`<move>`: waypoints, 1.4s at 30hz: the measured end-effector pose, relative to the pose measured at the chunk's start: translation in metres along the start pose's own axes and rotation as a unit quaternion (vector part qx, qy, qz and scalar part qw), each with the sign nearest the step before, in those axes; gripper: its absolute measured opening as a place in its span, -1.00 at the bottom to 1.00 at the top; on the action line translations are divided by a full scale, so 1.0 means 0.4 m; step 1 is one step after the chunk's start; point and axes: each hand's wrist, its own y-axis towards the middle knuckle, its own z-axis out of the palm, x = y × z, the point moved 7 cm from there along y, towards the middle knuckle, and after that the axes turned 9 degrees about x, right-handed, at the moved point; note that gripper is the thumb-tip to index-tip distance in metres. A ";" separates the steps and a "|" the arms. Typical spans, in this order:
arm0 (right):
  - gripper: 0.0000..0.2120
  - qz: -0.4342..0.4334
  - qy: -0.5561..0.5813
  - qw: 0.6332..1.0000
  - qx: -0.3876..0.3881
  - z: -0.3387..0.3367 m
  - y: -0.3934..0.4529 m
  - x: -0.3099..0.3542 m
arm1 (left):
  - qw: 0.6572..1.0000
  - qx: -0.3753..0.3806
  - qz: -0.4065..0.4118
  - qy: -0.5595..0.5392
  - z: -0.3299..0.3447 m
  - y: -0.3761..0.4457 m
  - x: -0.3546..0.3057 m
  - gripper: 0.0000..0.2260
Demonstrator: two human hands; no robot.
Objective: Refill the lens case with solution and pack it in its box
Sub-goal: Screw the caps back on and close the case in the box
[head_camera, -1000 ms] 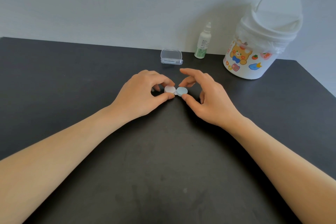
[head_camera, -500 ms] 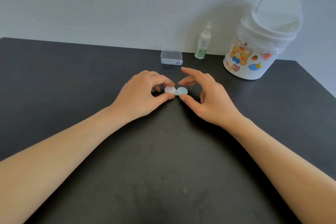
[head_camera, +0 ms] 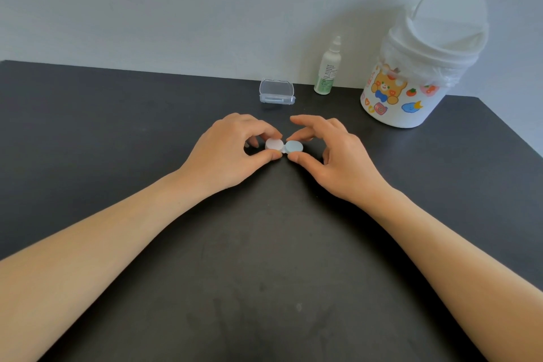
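A small lens case (head_camera: 283, 146) with a white cap on the left and a light blue cap on the right lies on the dark table (head_camera: 264, 258). My left hand (head_camera: 232, 153) pinches the white cap between thumb and fingers. My right hand (head_camera: 332, 156) curls round the blue cap, thumb at its near edge and index finger just behind it. A clear plastic box (head_camera: 277, 92) stands open behind the hands. A small white solution bottle (head_camera: 329, 67) with a green label stands upright by the wall.
A white lidded bin (head_camera: 420, 62) with cartoon stickers stands at the back right. The table's right edge runs diagonally past it. A pale wall (head_camera: 176, 9) closes the back.
The hands and the lens case stay in nearly the same place. My right index finger shifted slightly over the blue cap.
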 end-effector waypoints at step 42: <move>-0.77 0.034 -0.033 0.998 -0.035 -0.008 -0.017 0.022 | 1.000 0.009 -0.002 -0.006 0.003 0.000 0.013 -0.83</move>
